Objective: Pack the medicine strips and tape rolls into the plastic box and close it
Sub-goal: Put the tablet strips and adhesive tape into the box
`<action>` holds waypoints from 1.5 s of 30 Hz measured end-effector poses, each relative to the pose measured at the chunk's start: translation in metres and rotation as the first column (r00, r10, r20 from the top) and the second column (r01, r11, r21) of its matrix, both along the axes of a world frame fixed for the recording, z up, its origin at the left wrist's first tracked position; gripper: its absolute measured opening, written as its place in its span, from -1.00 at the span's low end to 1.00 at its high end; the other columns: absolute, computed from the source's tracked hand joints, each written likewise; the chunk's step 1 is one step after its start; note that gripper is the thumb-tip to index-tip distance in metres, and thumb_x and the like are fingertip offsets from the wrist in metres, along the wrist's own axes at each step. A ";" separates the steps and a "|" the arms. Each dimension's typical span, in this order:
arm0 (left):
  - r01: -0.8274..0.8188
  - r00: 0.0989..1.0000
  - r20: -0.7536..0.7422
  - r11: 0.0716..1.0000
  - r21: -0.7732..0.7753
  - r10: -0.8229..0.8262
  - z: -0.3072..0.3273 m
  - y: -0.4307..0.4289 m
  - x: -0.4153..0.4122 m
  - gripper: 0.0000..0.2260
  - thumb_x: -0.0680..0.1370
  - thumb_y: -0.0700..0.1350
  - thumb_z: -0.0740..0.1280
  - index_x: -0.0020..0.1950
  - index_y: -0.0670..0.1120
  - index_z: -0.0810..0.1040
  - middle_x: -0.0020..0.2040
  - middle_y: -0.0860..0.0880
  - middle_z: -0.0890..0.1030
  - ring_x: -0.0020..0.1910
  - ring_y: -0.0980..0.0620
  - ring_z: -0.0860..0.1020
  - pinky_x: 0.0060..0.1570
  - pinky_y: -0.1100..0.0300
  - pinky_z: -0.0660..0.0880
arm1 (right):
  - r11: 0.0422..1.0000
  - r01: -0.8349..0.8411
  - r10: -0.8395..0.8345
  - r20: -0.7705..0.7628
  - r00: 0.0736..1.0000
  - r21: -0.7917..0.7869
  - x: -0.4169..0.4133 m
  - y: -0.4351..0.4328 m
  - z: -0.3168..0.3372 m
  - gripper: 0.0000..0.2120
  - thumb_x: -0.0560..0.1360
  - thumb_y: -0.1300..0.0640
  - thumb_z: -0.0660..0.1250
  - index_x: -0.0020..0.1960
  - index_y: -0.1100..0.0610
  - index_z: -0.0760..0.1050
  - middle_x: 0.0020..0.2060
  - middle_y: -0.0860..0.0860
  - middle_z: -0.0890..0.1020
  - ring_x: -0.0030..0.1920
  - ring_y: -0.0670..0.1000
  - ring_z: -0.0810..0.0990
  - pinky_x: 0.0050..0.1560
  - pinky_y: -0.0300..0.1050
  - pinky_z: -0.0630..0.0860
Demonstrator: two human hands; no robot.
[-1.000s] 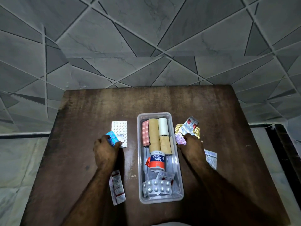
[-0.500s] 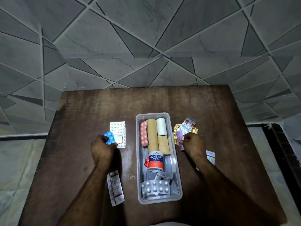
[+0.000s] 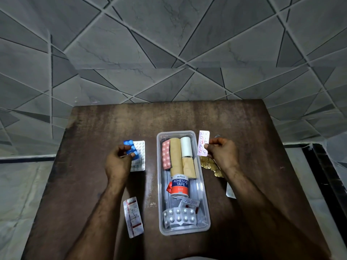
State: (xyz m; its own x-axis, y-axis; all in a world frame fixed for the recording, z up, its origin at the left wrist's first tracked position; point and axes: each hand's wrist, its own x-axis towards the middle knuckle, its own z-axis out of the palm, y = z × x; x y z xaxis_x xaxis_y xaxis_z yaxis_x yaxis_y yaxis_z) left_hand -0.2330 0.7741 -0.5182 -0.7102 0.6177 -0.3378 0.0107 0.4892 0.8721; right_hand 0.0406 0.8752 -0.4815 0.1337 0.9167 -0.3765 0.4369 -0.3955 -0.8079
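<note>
Clear plastic box (image 3: 184, 231), open-topped, holding tan and white tape rolls (image 3: 176, 156). Pinching a blue strip (image 3: 131, 149) in the left hand (image 3: 117, 162), a pale pink strip (image 3: 203, 143) in the right hand (image 3: 223, 152).

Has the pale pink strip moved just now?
Yes. The right hand lifted the pale pink strip off the gold strip, toward the far end of the box.
</note>
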 end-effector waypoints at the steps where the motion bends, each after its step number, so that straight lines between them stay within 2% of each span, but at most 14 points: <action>1: 0.020 1.000 -0.002 0.999 0.037 -0.020 0.009 0.004 0.007 -0.74 0.39 -0.29 0.47 -0.12 0.07 0.59 -0.07 -0.05 0.66 -0.07 -0.04 0.62 0.06 0.03 0.54 | 1.000 -0.010 0.010 -0.011 1.000 0.002 -0.005 0.000 0.003 -0.92 0.31 0.16 0.50 -0.21 0.10 0.63 -0.29 0.05 0.72 -0.23 0.10 0.70 -0.07 0.16 0.64; 4: 0.102 0.995 -0.024 0.990 0.101 -0.100 0.028 0.018 0.032 -0.74 0.41 -0.34 0.44 -0.04 0.00 0.60 -0.06 -0.04 0.66 -0.07 -0.01 0.61 0.07 0.08 0.52 | 0.999 -0.048 0.047 -0.040 0.998 -0.020 -0.020 -0.001 0.015 -0.89 0.39 0.27 0.46 -0.21 0.09 0.59 -0.22 0.15 0.71 -0.26 0.11 0.68 -0.08 0.16 0.65; 7: 0.217 0.974 -0.086 0.970 0.110 -0.208 0.035 0.031 0.061 -0.73 0.40 -0.39 0.42 -0.07 -0.03 0.59 -0.10 -0.01 0.65 -0.11 0.03 0.59 0.05 0.16 0.53 | 0.994 -0.097 0.098 0.015 0.995 -0.040 -0.033 0.000 0.014 -0.86 0.32 0.23 0.49 -0.21 0.06 0.57 -0.22 0.12 0.71 -0.22 0.11 0.68 -0.04 0.17 0.63; 10: 0.288 0.950 -0.135 0.958 0.019 -0.283 0.035 0.039 0.083 -0.75 0.40 -0.39 0.39 -0.07 -0.06 0.63 -0.09 -0.01 0.65 -0.13 0.07 0.59 -0.17 0.53 0.42 | 0.988 -0.140 0.147 0.132 0.980 -0.063 -0.043 0.002 0.005 -0.83 0.30 0.18 0.49 -0.22 0.01 0.52 -0.16 0.05 0.71 -0.09 0.12 0.68 0.04 0.07 0.59; 11: 0.306 0.942 -0.142 0.952 -0.009 -0.304 0.035 0.041 0.089 -0.77 0.41 -0.39 0.38 -0.04 -0.11 0.64 -0.08 -0.03 0.65 -0.12 0.06 0.58 -0.23 0.57 0.38 | 0.986 -0.156 0.165 0.191 0.968 -0.063 -0.046 0.002 0.006 -0.84 0.32 0.18 0.47 -0.17 0.00 0.53 -0.11 0.04 0.71 -0.05 0.11 0.66 0.05 -0.02 0.57; 15: 0.379 0.887 -0.217 0.911 -0.164 -0.408 0.029 0.050 0.103 -0.77 0.41 -0.29 0.38 0.02 -0.08 0.64 0.01 -0.10 0.68 -0.05 -0.07 0.63 -0.09 0.29 0.47 | 0.974 -0.217 0.226 0.344 0.911 -0.067 -0.053 0.002 0.007 -0.81 0.40 0.21 0.36 0.01 0.05 0.55 0.06 0.05 0.66 0.09 0.12 0.60 -0.05 -0.20 0.39; 21: 0.360 0.876 -0.221 0.885 -0.295 -0.430 0.025 0.057 0.104 -0.73 0.44 -0.28 0.30 0.10 -0.07 0.62 0.10 -0.12 0.65 0.05 -0.11 0.60 -0.08 0.30 0.37 | 0.948 -0.310 0.306 0.491 0.815 -0.075 -0.063 0.006 0.011 -0.74 0.44 0.19 0.28 0.13 0.12 0.52 0.13 0.15 0.60 0.16 0.21 0.55 0.07 -0.04 0.47; 24: 0.351 0.879 -0.218 0.885 -0.306 -0.424 0.025 0.059 0.106 -0.74 0.45 -0.27 0.27 0.09 -0.06 0.61 0.07 -0.16 0.65 0.02 -0.16 0.61 -0.02 0.19 0.52 | 0.945 -0.316 0.312 0.508 0.803 -0.082 -0.067 0.005 0.009 -0.71 0.44 0.19 0.28 0.15 0.12 0.53 0.16 0.17 0.59 0.17 0.23 0.54 0.08 -0.02 0.48; 32: 0.398 0.837 -0.256 0.860 -0.319 -0.483 0.017 0.055 0.109 -0.77 0.51 -0.16 0.25 0.14 -0.07 0.57 0.04 -0.14 0.66 0.00 -0.16 0.63 -0.10 0.19 0.47 | 0.933 -0.347 0.343 0.535 0.772 -0.098 -0.064 0.003 0.000 -0.75 0.44 0.14 0.29 0.10 0.10 0.58 0.11 0.16 0.63 0.12 0.23 0.58 0.06 -0.05 0.49; 35: 0.439 0.801 -0.278 0.836 -0.330 -0.530 0.017 0.053 0.108 -0.76 0.52 -0.15 0.24 0.15 -0.08 0.56 0.03 -0.15 0.66 -0.02 -0.17 0.63 -0.11 0.20 0.49 | 0.936 -0.347 0.328 0.504 0.799 -0.059 -0.061 0.004 -0.002 -0.76 0.46 0.09 0.31 0.10 0.07 0.60 0.09 0.14 0.65 0.11 0.21 0.59 0.07 -0.07 0.49; 37: 0.438 0.807 -0.296 0.854 -0.280 -0.511 0.020 0.052 0.104 -0.75 0.50 -0.15 0.27 0.16 -0.04 0.58 0.03 -0.12 0.68 -0.04 -0.14 0.64 -0.05 0.20 0.53 | 0.944 -0.330 0.299 0.455 0.839 -0.012 -0.055 0.007 -0.003 -0.76 0.46 0.05 0.35 0.10 0.04 0.61 0.05 0.08 0.68 0.07 0.15 0.62 0.09 -0.07 0.52; 41: 0.296 0.873 -0.367 0.947 -0.127 -0.322 0.033 0.048 0.079 -0.82 0.51 -0.16 0.33 0.07 -0.06 0.65 -0.03 -0.12 0.70 -0.04 -0.10 0.65 -0.14 0.30 0.36 | 0.973 -0.222 0.192 0.314 0.930 0.063 -0.024 0.014 -0.001 -0.86 0.44 0.06 0.39 -0.03 0.06 0.64 -0.15 0.01 0.72 -0.15 0.05 0.68 -0.02 -0.02 0.60; 43: 0.214 0.894 -0.387 0.974 -0.077 -0.227 0.032 0.042 0.057 -0.84 0.50 -0.17 0.33 0.04 -0.06 0.65 -0.06 -0.08 0.71 -0.06 -0.06 0.65 -0.16 0.33 0.34 | 0.982 -0.173 0.138 0.338 0.931 0.075 -0.002 0.015 -0.003 -0.87 0.42 0.08 0.39 -0.05 0.06 0.63 -0.17 0.02 0.72 -0.15 0.05 0.68 -0.04 -0.02 0.61; 45: 0.169 0.899 -0.388 0.978 -0.121 -0.203 0.020 0.032 0.031 -0.81 0.50 -0.17 0.33 0.08 -0.05 0.64 -0.01 -0.08 0.70 -0.02 -0.07 0.65 -0.10 0.28 0.40 | 0.987 -0.155 0.129 0.402 0.907 0.034 0.020 0.015 -0.007 -0.83 0.41 0.14 0.39 -0.01 0.10 0.63 -0.07 0.09 0.72 -0.06 0.13 0.67 0.01 -0.09 0.56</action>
State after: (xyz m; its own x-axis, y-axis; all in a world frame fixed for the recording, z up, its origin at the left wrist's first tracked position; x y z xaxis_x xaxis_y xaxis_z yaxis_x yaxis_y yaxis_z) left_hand -0.2021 0.8062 -0.4982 -0.6707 0.7339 -0.1074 0.4447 0.5138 0.7337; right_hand 0.0609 0.8898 -0.4887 0.1265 0.9574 -0.2594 0.7746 -0.2588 -0.5771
